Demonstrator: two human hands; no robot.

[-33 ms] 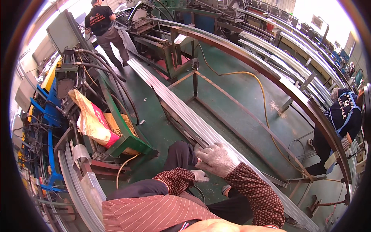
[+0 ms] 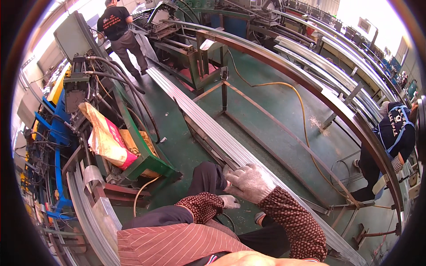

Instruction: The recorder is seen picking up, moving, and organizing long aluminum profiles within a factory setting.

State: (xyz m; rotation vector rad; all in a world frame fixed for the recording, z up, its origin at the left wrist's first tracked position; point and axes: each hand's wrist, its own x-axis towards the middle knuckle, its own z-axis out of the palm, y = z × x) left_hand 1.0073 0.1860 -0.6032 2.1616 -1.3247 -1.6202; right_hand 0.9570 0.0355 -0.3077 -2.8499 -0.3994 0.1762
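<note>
My right hand (image 2: 253, 182), in a pale knit glove, lies over the near edge of a long bundle of silvery metal profiles (image 2: 202, 117). Its fingers are bent and pressed together; whatever lies beneath the fingertips is hidden. My left hand (image 2: 230, 202), also gloved, is lower, beside my dark-trousered knee (image 2: 207, 177). Its fingers extend loosely to the right, with nothing visible in them. The bundle runs diagonally from the far left, past my right forearm, to the lower right.
On the left stand a green machine frame (image 2: 153, 162), black hoses (image 2: 128, 82) and a white-and-red sack (image 2: 108, 137). A curved brown rail (image 2: 306, 82) arcs overhead to the right. A yellow hose (image 2: 301, 106) crosses the floor. One person (image 2: 117, 24) stands far left, another (image 2: 390, 133) works at right.
</note>
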